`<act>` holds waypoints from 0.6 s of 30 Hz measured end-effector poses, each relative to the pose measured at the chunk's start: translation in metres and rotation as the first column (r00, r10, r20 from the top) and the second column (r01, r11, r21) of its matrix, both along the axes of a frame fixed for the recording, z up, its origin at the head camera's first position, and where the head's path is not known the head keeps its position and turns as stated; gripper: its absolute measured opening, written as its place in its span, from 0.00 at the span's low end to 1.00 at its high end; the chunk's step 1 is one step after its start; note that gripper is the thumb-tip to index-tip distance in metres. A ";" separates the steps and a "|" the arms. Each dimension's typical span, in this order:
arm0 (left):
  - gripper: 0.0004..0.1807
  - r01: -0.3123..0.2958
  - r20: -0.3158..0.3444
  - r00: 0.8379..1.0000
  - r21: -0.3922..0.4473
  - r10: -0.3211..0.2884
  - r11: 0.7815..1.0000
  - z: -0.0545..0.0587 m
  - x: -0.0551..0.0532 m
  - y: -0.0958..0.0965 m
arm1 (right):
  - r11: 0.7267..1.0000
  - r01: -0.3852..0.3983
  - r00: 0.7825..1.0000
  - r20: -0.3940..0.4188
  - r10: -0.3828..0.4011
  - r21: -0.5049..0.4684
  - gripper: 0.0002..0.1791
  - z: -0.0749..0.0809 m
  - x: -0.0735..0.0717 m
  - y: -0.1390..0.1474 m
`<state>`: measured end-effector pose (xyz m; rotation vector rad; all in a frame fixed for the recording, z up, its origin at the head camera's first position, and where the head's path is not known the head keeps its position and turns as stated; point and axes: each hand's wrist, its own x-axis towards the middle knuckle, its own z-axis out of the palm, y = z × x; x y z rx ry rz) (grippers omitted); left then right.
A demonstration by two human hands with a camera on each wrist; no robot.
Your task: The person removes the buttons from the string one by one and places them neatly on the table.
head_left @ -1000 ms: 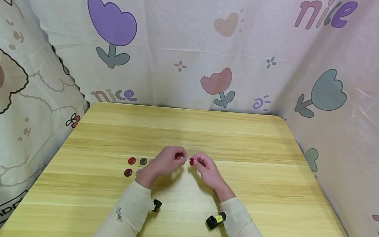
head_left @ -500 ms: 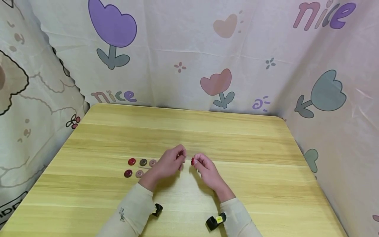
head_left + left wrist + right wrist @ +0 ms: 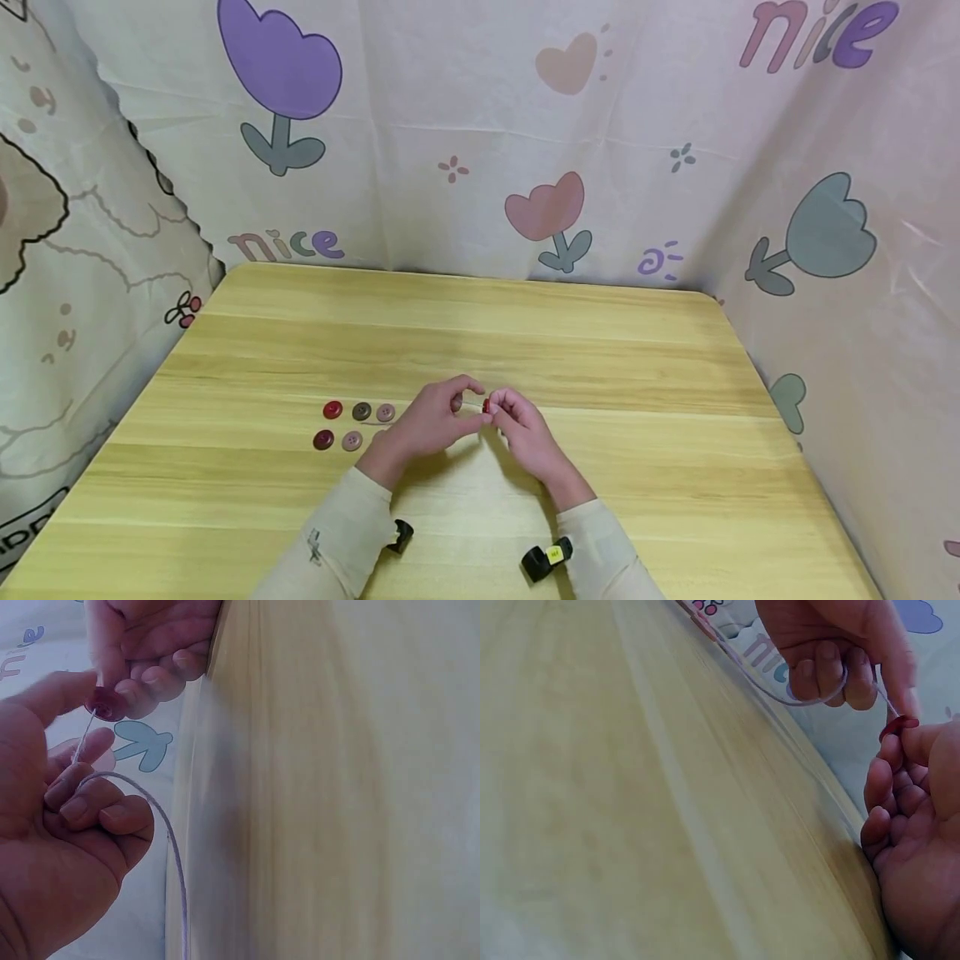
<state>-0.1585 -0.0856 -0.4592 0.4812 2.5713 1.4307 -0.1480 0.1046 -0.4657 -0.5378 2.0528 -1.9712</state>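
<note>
Over the middle of the table, my right hand (image 3: 528, 437) pinches a red button (image 3: 897, 727) between thumb and index finger. A thin pale string (image 3: 174, 847) runs from my left hand (image 3: 431, 421) to the middle of the button (image 3: 106, 703), tight between the two. Curled lower fingers of the left hand grip the string, while its index finger and thumb stretch out toward the button. In the right wrist view the string (image 3: 780, 699) hangs in a loop from the left hand and trails back to the table. The string's end at the button cannot be made out.
Left of the hands lie several loose buttons: a red button (image 3: 332, 409), a dark brown button (image 3: 362, 411), a pink button (image 3: 386, 412), a maroon button (image 3: 323, 439) and a dusty-pink button (image 3: 352, 441). The wooden table (image 3: 600, 350) meets a printed cloth (image 3: 420, 208) behind.
My left hand drew slightly back from the button, then came right again with its index finger and thumb spread toward it. The right hand has kept its place and its pinch on the button.
</note>
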 end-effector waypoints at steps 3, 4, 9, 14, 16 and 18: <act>0.14 0.016 -0.012 1.000 -0.012 -0.017 1.000 0.000 0.000 0.000 | 1.000 0.000 1.000 -0.003 0.000 0.003 0.08 0.000 0.000 0.000; 0.13 0.022 -0.013 1.000 -0.010 -0.022 1.000 0.000 0.000 -0.001 | 1.000 -0.001 1.000 -0.004 0.001 0.006 0.08 0.000 0.000 0.000; 0.10 0.019 -0.014 1.000 -0.001 -0.019 1.000 -0.001 0.001 -0.002 | 1.000 -0.019 1.000 -0.020 0.019 0.008 0.07 -0.001 0.000 0.000; 0.11 0.007 -0.011 1.000 0.012 -0.007 1.000 0.000 0.002 -0.003 | 1.000 -0.024 0.999 -0.024 0.024 0.009 0.07 0.000 0.001 -0.001; 0.11 -0.003 -0.010 1.000 0.009 0.003 1.000 0.000 0.002 -0.004 | 1.000 -0.021 1.000 -0.018 0.021 0.013 0.08 0.000 0.001 -0.001; 0.12 -0.020 -0.011 1.000 0.003 0.020 1.000 0.001 0.002 -0.005 | 1.000 -0.016 1.000 -0.014 0.016 0.018 0.08 0.001 0.001 0.000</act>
